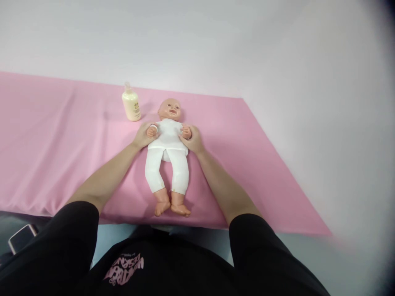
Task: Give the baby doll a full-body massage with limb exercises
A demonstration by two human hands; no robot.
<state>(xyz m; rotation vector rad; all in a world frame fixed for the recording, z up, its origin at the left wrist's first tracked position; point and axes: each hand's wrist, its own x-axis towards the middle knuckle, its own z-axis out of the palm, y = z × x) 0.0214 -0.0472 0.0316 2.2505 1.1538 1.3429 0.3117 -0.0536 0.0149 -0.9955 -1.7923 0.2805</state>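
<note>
A baby doll (168, 135) in a white top and white leggings lies on its back, head toward the wall and bare feet toward me. My left hand (142, 135) is closed around the doll's arm on the left, by its small fist. On the other side my right hand (195, 142) grips the doll's other arm in the same way, thumb against its side. Parts of my fingers are hidden behind the doll's arms. A pump bottle (132, 107) of pale yellow liquid stands upright beyond my left hand, apart from it.
A pink sheet (234, 164) covers the table, with folds on the left and its front edge close to my body. A pale wall (197, 45) rises behind the table. At the lower left, a dark-screened device (23, 239) with a light frame shows below the table edge.
</note>
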